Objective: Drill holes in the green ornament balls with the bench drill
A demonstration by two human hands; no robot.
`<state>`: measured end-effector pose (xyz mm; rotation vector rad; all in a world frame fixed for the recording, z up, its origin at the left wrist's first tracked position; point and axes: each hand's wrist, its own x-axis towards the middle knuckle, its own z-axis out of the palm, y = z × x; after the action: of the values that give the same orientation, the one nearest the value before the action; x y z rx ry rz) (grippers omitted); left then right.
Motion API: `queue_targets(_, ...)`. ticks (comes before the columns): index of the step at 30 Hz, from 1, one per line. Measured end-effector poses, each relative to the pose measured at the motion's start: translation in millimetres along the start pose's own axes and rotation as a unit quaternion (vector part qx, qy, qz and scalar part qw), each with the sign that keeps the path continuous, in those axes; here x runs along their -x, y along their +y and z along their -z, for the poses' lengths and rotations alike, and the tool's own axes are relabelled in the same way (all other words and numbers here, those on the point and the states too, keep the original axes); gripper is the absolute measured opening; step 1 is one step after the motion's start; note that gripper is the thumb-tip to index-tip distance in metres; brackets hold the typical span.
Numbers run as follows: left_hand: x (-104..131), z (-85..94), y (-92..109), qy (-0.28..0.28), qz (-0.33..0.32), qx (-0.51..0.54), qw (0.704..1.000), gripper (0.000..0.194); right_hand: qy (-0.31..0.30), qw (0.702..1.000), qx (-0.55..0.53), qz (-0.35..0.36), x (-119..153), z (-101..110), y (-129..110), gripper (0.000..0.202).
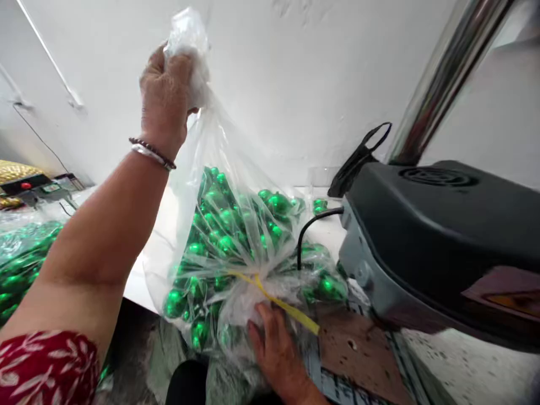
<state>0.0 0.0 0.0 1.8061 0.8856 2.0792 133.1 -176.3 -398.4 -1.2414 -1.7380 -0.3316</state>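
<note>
My left hand is raised high, closed around the bunched top of a clear plastic bag. The plastic stretches down from that fist in folds over many shiny green Christmas baubles. Lower down, the plastic is gathered under a yellow tie, whose flat tail points to the right. Just below this gather, my right hand lies against crumpled plastic, thumb apart from the fingers. Its fingertips touch the bag. Whether more than one layer of bag is there, I cannot tell.
A black and grey machine head on a chrome post juts in from the right, its cable hanging beside the bag. Under it is a brown board. More bagged green baubles lie at left, beyond my forearm. A white wall stands behind.
</note>
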Motion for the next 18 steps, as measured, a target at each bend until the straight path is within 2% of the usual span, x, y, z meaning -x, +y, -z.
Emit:
queue_targets(4, -1.3, 28.5, -37.7, 0.065, 0.091, -0.071, 0.991, 0.013, -0.02, 0.999, 0.002, -0.031, -9.5, -8.4, 1.7, 0.031)
queue_targets(7, 5.6, 55.4, -58.3, 0.076, 0.161, -0.121, 0.977, 0.018, -0.037, 0.998, 0.001, -0.046, -8.1, -8.5, 1.9, 0.03)
queue_targets(11, 17.9, 87.8, -78.9, 0.053, 0.187, -0.128, 0.972, 0.024, -0.051, 0.997, -0.011, -0.057, -1.6, -5.9, 1.6, 0.031)
queue_targets(14, 25.6, 105.9, -87.9, 0.039, 0.218, -0.145, 0.964, 0.037, -0.066, 0.995, -0.029, -0.071, -1.9, -4.7, 0.8, 0.032)
queue_targets(16, 35.6, 115.3, -87.9, 0.024, 0.226, -0.217, 0.949, 0.046, -0.084, 0.992, -0.044, -0.086, -6.4, -4.3, 0.0, 0.032)
queue_targets(18, 56.6, 122.0, -81.7, -0.015, 0.189, -0.349, 0.918, 0.053, -0.106, 0.987, -0.063, -0.101, -14.4, -4.0, -0.3, 0.034)
